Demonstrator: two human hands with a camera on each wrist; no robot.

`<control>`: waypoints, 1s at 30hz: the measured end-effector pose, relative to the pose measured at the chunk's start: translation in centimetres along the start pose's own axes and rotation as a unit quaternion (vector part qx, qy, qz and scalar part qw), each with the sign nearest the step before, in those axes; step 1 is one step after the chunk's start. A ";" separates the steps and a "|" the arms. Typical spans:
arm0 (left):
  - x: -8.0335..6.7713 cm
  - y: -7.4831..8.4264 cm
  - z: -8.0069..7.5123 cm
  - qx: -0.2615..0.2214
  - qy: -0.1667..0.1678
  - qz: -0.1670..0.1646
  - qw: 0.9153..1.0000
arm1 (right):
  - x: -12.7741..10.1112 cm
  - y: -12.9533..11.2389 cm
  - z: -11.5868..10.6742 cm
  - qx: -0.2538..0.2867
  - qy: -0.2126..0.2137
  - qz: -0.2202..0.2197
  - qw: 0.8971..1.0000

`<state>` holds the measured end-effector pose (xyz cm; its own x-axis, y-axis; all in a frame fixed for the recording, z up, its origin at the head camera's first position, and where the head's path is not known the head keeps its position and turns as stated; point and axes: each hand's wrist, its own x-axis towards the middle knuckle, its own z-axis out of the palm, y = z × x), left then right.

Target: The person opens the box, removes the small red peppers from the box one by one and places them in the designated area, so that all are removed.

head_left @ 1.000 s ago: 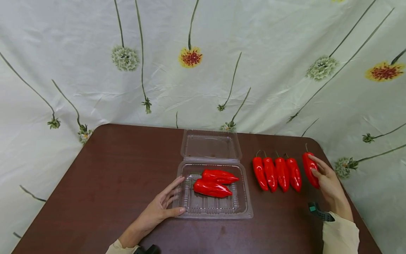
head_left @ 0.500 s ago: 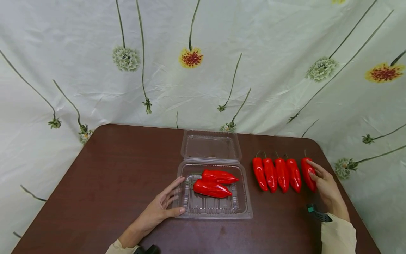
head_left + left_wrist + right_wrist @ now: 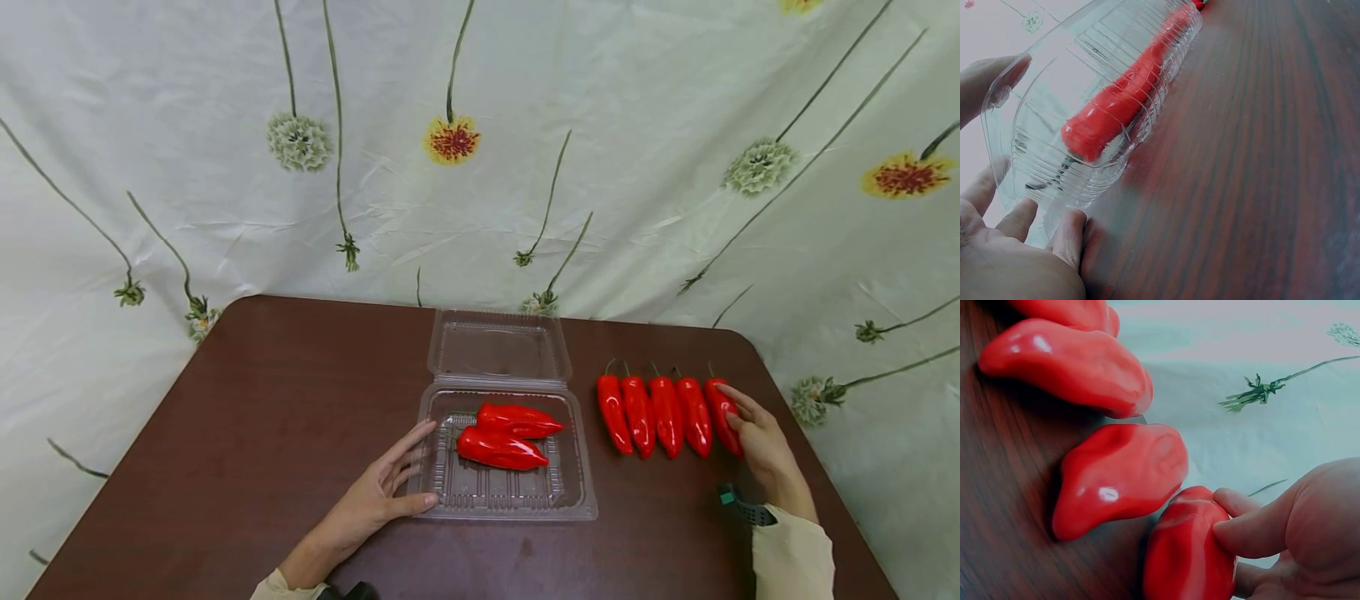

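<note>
On table (image 3: pixel 262 417), left hand (image 3: pixel 378 496) flat against clamshell (image 3: pixel 573 492), right hand (image 3: pixel 761 442) pinching end pepper (image 3: pixel 722 408).

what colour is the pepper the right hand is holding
Glossy red, the end pepper in the row, held by the right hand. The right wrist view shows it best.

Right hand (image 3: pixel 763 442) covered outer side of rightmost pepper (image 3: pixel 722 412); lower frame edge cut both sleeves; left-wrist foreground blurred.

A staged recording corner rather than a lived-in room — a creased flower-print cloth (image 3: pixel 600 167) hangs as a backdrop behind a dark brown counter (image 3: pixel 262 433), hiding the walls, and cameras are strapped to both wrists.
</note>
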<state>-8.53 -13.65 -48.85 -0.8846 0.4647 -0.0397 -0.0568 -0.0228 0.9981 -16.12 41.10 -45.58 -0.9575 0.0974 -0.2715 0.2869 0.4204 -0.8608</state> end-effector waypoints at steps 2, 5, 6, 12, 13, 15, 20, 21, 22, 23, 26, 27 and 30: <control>0.0 0.0 0.0 -0.001 0.000 0.001 1.000 | 0.1 -0.1 0.1 -0.003 0.000 0.004 1.000; 0.0 0.0 0.0 0.000 -0.001 0.002 1.000 | 0.2 -0.1 0.2 -0.003 0.001 0.003 1.000; 0.0 0.0 0.0 0.000 0.000 0.002 1.000 | 0.2 -0.1 0.2 -0.001 0.001 0.001 1.000; -0.1 0.0 0.0 0.000 0.003 -0.004 1.000 | 0.3 -0.1 0.3 0.007 0.000 -0.010 1.000; -0.1 0.0 0.0 0.000 0.004 -0.006 1.000 | 0.3 -0.1 0.3 0.008 0.001 -0.011 1.000; -0.1 0.1 0.0 0.001 0.004 -0.009 1.000 | 0.3 -0.1 0.3 0.010 0.005 -0.013 1.000; -0.1 0.1 0.0 -0.001 0.003 -0.012 1.000 | 0.3 -0.2 0.4 0.008 0.005 -0.020 1.000; -0.1 0.1 0.0 -0.001 0.003 -0.012 1.000 | 0.3 -0.2 0.5 0.006 0.005 -0.022 1.000; -0.1 0.1 0.0 -0.001 0.003 -0.012 1.000 | 0.3 -0.2 0.5 0.005 0.004 -0.022 1.000; -0.1 0.1 0.0 -0.001 0.003 -0.012 1.000 | 0.3 -0.3 0.5 0.006 0.003 -0.022 1.000; -0.1 0.1 0.0 -0.001 0.002 -0.012 1.000 | 0.3 -0.3 0.6 0.005 0.003 -0.022 1.000; -0.1 0.1 0.0 -0.001 0.002 -0.013 1.000 | 0.3 -0.3 0.6 0.004 0.002 -0.022 1.000; -0.1 0.1 0.0 0.000 0.002 -0.013 1.000 | 0.2 -0.2 0.5 0.001 -0.001 -0.024 1.000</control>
<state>-8.42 -13.67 -48.72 -0.8849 0.4612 -0.0653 -0.0789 -0.0103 0.9968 -16.33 40.56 -45.62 -0.9700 0.0749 -0.2315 0.2411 0.4232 -0.8734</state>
